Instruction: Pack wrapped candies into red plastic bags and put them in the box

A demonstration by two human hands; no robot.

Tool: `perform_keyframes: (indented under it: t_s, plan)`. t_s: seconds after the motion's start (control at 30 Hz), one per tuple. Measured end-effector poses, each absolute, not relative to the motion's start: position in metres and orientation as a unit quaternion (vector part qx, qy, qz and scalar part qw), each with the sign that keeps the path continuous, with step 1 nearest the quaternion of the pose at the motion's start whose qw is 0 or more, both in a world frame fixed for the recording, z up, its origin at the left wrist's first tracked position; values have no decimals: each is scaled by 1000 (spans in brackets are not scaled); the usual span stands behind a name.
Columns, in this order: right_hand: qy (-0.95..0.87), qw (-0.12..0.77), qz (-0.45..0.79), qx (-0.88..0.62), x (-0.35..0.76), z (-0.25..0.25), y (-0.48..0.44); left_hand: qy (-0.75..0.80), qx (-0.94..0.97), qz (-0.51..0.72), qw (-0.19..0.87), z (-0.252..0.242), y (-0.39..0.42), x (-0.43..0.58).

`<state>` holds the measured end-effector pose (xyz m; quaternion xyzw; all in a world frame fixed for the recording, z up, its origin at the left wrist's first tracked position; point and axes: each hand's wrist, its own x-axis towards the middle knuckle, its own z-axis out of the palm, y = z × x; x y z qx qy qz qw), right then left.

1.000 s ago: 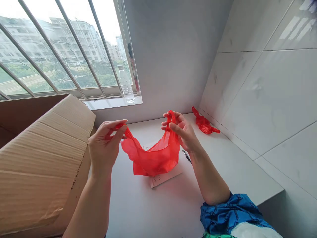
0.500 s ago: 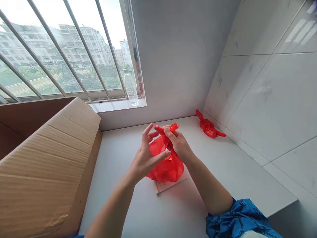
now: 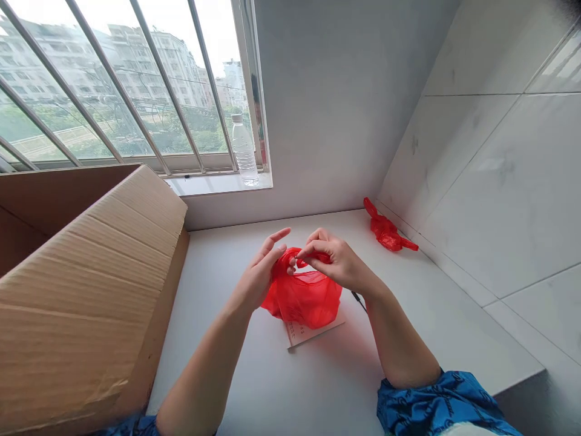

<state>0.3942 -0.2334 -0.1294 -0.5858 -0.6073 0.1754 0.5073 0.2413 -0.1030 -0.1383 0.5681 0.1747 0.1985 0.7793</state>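
Observation:
A thin red plastic bag (image 3: 308,303) hangs between my two hands, its handles gathered at the top. My left hand (image 3: 261,272) has some fingers closed round the handle on the left, with the index finger stretched out. With a pinch of thumb and fingers, my right hand (image 3: 333,257) grips the handle part on the right. Behind and below the bag lies a flat pale printed item, perhaps a booklet (image 3: 302,334), mostly covered by it. Close to my right wrist a thin black object (image 3: 357,298) shows in part.
On the left stands a large open cardboard box (image 3: 91,303). A second red plastic bag (image 3: 388,233), crumpled, lies at the back right of the white tabletop (image 3: 436,315) by the tiled wall. A clear water bottle (image 3: 245,154) stands on the sill of the barred window.
My left hand was spread beside the bag and has now closed on its handle. My right hand has turned and shifted slightly right, and the handles are drawn apart. The black object has come into sight.

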Motion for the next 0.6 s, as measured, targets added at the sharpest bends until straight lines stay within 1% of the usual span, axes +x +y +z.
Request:
perform_keyframes:
  t_s: [0.1, 0.2, 0.27, 0.4, 0.5, 0.6]
  plan:
    - [-600, 482, 47, -638, 387, -134, -232, 176, 604, 160, 761, -138, -104, 241]
    - [-601, 461, -33, -652, 383, -138, -230, 163, 624, 143, 750, -138, -106, 242]
    - [-603, 433, -85, -664, 384, -139, -230, 164, 632, 177, 736, -139, -107, 242]
    - [-617, 348, -185, -681, 385, -136, -239, 192, 642, 248, 699, -137, -109, 238]
    - [-657, 315, -199, -655, 384, -136, -251, 205, 647, 295, 672, -138, -106, 236]
    - [-682, 316, -162, -640, 384, -144, -268, 216, 649, 371, 628, -143, -90, 234]
